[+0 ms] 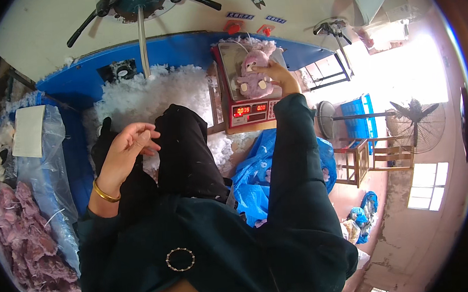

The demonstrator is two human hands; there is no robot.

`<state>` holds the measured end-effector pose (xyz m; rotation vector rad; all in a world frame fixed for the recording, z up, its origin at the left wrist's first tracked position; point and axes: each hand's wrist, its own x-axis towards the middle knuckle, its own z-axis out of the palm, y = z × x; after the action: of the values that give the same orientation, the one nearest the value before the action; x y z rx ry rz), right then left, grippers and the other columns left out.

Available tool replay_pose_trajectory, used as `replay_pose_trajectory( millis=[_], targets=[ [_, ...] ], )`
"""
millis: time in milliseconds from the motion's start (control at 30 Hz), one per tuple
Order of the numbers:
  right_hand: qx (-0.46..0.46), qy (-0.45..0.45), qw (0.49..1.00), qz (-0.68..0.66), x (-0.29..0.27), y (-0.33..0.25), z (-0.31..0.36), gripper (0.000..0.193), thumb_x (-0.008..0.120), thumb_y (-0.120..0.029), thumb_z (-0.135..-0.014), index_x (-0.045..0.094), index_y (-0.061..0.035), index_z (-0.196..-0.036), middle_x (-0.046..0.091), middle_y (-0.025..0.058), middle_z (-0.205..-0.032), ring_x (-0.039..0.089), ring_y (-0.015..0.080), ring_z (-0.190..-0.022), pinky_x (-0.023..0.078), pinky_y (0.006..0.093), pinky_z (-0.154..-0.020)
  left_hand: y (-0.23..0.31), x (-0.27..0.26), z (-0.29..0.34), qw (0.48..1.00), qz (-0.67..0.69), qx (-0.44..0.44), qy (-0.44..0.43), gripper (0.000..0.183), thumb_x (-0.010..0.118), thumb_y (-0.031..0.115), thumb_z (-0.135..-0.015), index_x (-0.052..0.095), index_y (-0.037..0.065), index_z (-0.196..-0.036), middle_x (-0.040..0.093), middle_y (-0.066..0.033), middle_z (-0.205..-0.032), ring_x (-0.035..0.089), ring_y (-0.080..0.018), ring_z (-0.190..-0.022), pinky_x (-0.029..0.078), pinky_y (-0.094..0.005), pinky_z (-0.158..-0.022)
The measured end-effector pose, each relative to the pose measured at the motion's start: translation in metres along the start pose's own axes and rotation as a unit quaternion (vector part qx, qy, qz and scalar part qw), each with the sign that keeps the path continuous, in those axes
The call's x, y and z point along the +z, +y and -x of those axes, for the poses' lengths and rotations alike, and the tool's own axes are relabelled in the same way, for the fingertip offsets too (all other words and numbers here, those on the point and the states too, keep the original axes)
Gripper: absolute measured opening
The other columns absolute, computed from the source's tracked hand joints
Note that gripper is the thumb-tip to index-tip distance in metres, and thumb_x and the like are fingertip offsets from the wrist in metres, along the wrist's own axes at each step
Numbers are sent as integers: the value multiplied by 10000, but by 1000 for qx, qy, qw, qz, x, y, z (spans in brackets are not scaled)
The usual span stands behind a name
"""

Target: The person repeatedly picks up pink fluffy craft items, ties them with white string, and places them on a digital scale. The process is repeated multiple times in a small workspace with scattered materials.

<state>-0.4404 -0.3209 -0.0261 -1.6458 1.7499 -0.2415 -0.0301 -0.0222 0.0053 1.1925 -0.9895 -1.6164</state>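
Observation:
A pink plush toy [255,78] with light foot pads sits on the metal pan of a red digital scale [251,115], whose display is lit. My right hand [279,75] has its fingers round the toy's head and side, partly covering it. Over my lap, my left hand [131,145] hangs loosely bent with fingers apart, and nothing shows in it. A gold bangle [106,192] circles the left wrist.
White stuffing fluff [157,91] fills a blue bin before my knees. Pink plush skins [26,242] lie heaped at left beside clear plastic bags [44,154]. A stuffing machine's metal tube [142,41] rises ahead. Right of my lap is a blue sack [253,182]; a fan [416,125] stands farther right.

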Motion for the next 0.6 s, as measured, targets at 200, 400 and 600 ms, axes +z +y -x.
replay_pose_trajectory(
  millis=[200, 400, 600],
  targets=[
    [79, 138, 987, -14, -55, 31, 8, 1042, 734, -620, -669, 342, 6, -1403, 468, 170, -1320, 506, 282, -1150, 493, 457, -791, -27, -17, 7, 995, 51, -63, 65, 252, 494, 225, -980, 558, 26, -1121, 642, -100, -1006, 627, -154, -844, 499, -260, -731],
    [192, 106, 967, -125, -32, -23, 37, 946, 739, -633, -645, 481, -5, -1304, 526, 144, -1255, 530, 288, -1099, 478, 445, -842, -38, -15, 13, 991, 53, -54, 109, 252, 468, 229, -991, 572, 30, -1106, 645, -100, -1004, 621, -152, -850, 503, -261, -743],
    [-50, 25, 996, 75, 47, 7, -38, 696, 765, -541, -668, 643, -25, -1118, 659, 140, -1058, 621, 242, -960, 488, 364, -810, -36, -7, 19, 994, 54, -41, 90, 237, 512, 217, -970, 569, 16, -1082, 642, -100, -970, 620, -162, -839, 491, -270, -742]
  ],
)
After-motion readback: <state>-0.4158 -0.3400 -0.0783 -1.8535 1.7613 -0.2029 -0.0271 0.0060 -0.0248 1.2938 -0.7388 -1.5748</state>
